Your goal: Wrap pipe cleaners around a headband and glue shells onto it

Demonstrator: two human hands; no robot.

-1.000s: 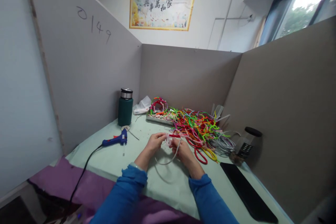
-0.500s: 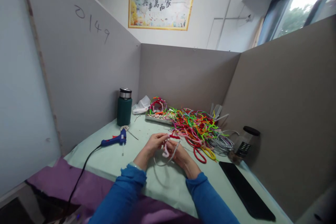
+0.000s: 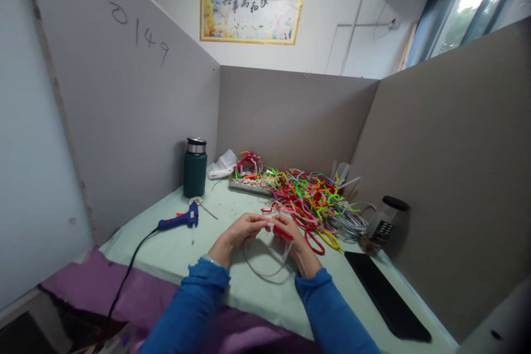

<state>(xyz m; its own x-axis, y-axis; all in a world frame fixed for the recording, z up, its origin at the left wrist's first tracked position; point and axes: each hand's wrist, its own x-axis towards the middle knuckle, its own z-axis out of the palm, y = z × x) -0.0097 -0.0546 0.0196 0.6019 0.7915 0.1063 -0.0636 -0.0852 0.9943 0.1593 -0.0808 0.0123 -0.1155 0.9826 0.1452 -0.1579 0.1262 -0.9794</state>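
Observation:
Close together over the table, my left hand and my right hand pinch a pink-and-red fuzzy pipe cleaner between their fingertips. The left fingers grip its pale pink end; the red stretch lies across the right fingers. Below them hangs a thin grey band, curved in a loop, with a pale end near my right palm. Whether the pipe cleaner is wound around the band is hidden by the fingers. Just beyond my hands spreads a tangled heap of coloured pipe cleaners.
A blue glue gun with a black cord lies at left, before a green bottle. Behind stands a metal tray of small pieces. At right are red loop handles, grey coils, a clear jar and a black slab.
The red part has swung down and toward my right palm. The grey loop has dropped lower and opened wider, and the pale pink curl no longer hangs between my hands.

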